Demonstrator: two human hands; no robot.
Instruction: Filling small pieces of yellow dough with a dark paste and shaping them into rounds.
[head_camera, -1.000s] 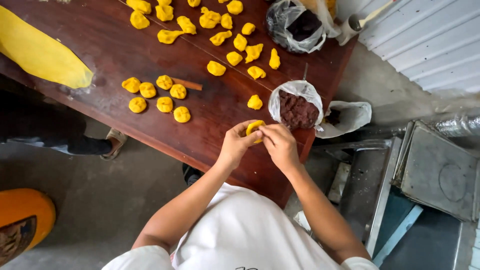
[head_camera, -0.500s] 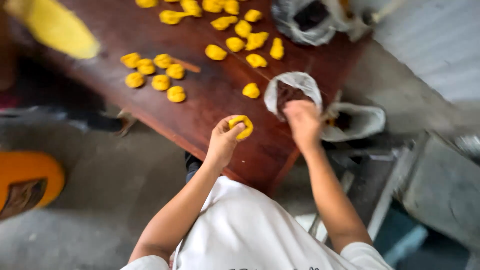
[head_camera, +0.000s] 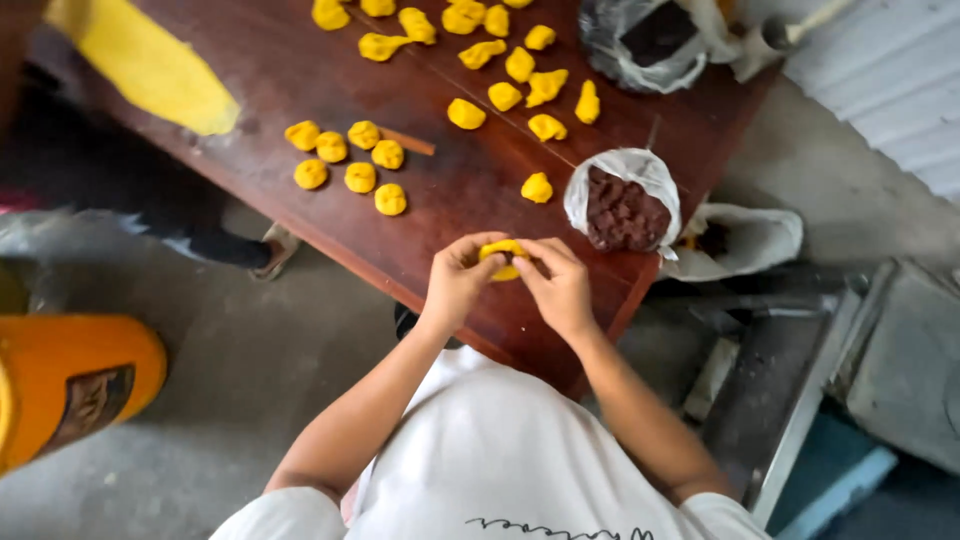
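Both hands – left hand and right hand – pinch one yellow dough piece in a narrow grip above the table near its front edge – gentle, even fingertip pressure should help prevent tearing

L hand & R hand pinch yellow dough piece between them over dark-red tabletop. Bag of brown filling just beyond R grip; six dough balls beyond-left.
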